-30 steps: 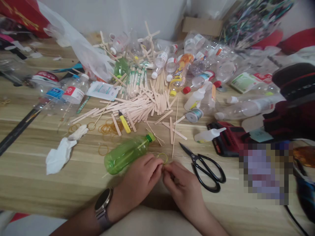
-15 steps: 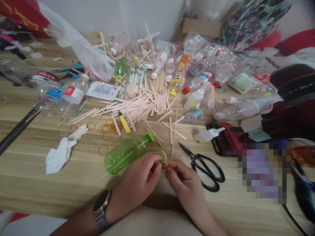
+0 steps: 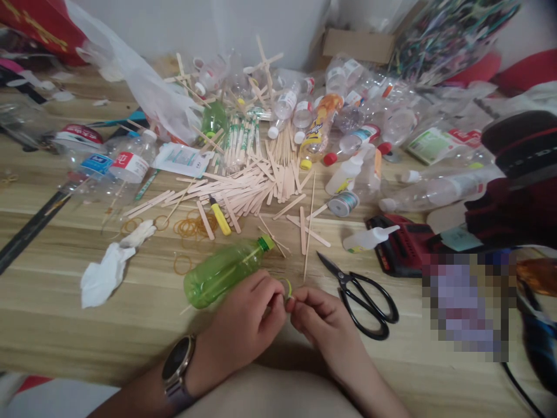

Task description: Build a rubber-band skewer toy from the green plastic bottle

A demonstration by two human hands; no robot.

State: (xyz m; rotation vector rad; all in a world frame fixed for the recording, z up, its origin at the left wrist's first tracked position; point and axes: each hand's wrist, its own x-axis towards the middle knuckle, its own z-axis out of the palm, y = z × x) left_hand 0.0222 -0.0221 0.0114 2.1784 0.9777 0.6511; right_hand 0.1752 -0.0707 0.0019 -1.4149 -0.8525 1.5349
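Close together near the table's front edge, both my hands pinch a thin yellow-green plastic ring (image 3: 289,287), which curls up between the fingertips. My left hand (image 3: 255,316), with a watch (image 3: 178,359) on its wrist, covers part of it. My right hand (image 3: 322,319) grips the ring's right side between thumb and forefinger. Just beyond my left hand a green plastic bottle (image 3: 226,271) lies on its side, its green cap toward the upper right, with a thin stick through or behind it. Black-handled scissors (image 3: 365,299) lie to the right of my right hand.
Ahead lie flat wooden sticks (image 3: 243,188), a yellow-handled tool (image 3: 221,216) and rubber bands (image 3: 194,224). Clear bottles (image 3: 289,104) crowd the back. A glue bottle (image 3: 369,238) and a red-black power tool (image 3: 402,244) are at right, a crumpled white tissue (image 3: 107,276) at left.
The ring has tilted and dropped slightly between my fingertips. My fingers have shifted a little around it, and the left fingers curl in more. The bottle and scissors stay where they were.
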